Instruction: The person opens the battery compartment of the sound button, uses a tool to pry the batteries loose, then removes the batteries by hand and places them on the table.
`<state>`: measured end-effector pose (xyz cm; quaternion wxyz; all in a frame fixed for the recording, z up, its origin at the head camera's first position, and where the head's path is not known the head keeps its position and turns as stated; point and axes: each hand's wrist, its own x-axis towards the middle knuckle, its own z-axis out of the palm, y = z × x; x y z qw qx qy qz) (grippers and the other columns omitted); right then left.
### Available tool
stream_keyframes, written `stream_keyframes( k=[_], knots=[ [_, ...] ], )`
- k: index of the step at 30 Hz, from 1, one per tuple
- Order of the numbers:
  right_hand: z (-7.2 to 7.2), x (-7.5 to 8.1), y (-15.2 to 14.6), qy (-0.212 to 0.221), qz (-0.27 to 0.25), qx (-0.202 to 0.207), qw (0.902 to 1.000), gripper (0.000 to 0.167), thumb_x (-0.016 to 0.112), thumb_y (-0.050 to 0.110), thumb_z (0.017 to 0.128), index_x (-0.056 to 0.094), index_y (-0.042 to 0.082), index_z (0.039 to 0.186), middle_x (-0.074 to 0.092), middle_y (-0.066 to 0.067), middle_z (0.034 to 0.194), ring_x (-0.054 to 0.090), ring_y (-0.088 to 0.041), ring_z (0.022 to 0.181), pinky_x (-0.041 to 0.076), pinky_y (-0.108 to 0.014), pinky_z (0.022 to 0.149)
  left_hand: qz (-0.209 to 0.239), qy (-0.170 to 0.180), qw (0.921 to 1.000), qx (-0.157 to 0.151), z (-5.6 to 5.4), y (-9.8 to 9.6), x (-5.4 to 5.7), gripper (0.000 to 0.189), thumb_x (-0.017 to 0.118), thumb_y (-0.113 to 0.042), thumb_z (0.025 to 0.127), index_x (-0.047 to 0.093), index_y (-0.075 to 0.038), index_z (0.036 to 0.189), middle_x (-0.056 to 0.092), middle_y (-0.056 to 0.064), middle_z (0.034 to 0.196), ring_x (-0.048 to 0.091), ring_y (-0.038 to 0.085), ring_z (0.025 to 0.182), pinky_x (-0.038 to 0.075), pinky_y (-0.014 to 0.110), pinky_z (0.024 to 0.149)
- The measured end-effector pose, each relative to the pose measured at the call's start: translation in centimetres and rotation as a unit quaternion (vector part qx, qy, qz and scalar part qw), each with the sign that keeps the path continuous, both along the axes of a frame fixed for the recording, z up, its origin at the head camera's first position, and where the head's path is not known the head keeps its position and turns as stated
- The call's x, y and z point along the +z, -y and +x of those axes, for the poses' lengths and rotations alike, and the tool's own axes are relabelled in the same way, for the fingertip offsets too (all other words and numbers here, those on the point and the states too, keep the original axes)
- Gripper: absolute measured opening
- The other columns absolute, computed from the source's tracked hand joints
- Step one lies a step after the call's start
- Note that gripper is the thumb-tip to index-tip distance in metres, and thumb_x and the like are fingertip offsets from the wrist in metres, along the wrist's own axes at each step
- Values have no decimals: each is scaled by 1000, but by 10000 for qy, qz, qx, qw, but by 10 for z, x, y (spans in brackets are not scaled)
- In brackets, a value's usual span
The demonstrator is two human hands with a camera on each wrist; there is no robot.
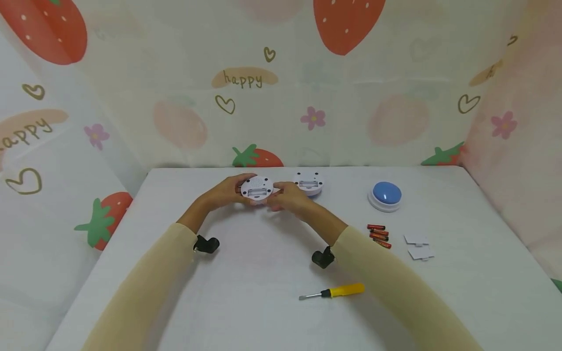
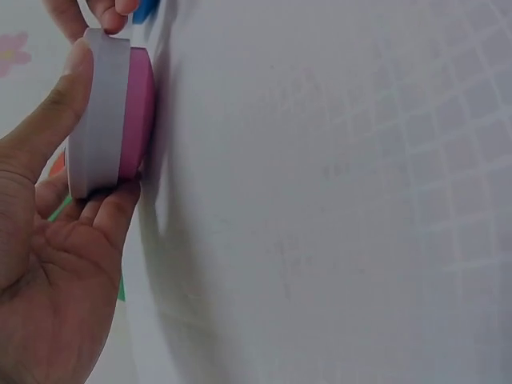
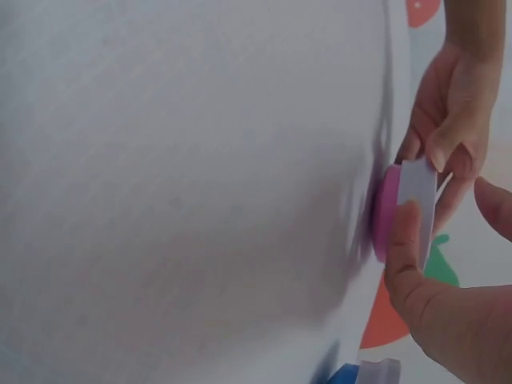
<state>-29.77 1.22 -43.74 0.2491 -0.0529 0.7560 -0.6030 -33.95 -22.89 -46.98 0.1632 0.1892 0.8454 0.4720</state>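
In the head view, my left hand (image 1: 221, 193) grips a round push button (image 1: 257, 189) by its left side, thumb near me. Its white base faces up, with small dark feet and an uncovered battery compartment; the pink dome (image 2: 138, 112) points down in the left wrist view. My right hand (image 1: 291, 199) is at the button's right side. One digit touches the white rim in the right wrist view, while another finger (image 3: 498, 206) stands apart from it. Just behind the right hand, a second upturned button (image 1: 309, 184) lies with its battery compartment uncovered.
A blue-domed button (image 1: 386, 195) stands upright at the right. Nearer me are several red batteries (image 1: 379, 235) and two white battery covers (image 1: 419, 246). A yellow-handled screwdriver (image 1: 344, 290) lies in front of the right forearm. Patterned fabric hangs behind the table (image 1: 259, 302).
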Motion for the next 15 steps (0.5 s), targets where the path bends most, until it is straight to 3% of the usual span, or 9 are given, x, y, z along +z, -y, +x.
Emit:
stream_keyframes(
  k=[5, 10, 15],
  knots=[
    [0, -1, -2, 69, -134, -90, 9998, 74, 69, 1, 92, 32, -3, 156, 62, -21, 128, 67, -36, 113, 57, -37, 93, -10, 48, 10000, -67, -1, -3, 1, 90, 85, -15, 83, 35, -11, 158, 45, 13, 151, 46, 26, 123, 42, 36, 103],
    [0, 0, -6, 40, 5, -141, 9999, 68, 68, 4, 94, 37, -2, 154, 65, -20, 123, 69, -33, 106, 59, -35, 88, 20, 226, 9997, -51, -2, -1, 3, 96, 85, -19, 84, 29, -13, 161, 39, 14, 156, 45, 28, 129, 38, 43, 112],
    [9, 11, -19, -546, 358, -238, 9976, 60, 72, 11, 94, 47, -1, 148, 69, -18, 118, 69, -34, 105, 61, -34, 82, 229, 220, 9995, 55, -3, 4, 8, 96, 82, -22, 87, 24, -11, 162, 34, 16, 161, 36, 29, 147, 28, 44, 121]
  ],
)
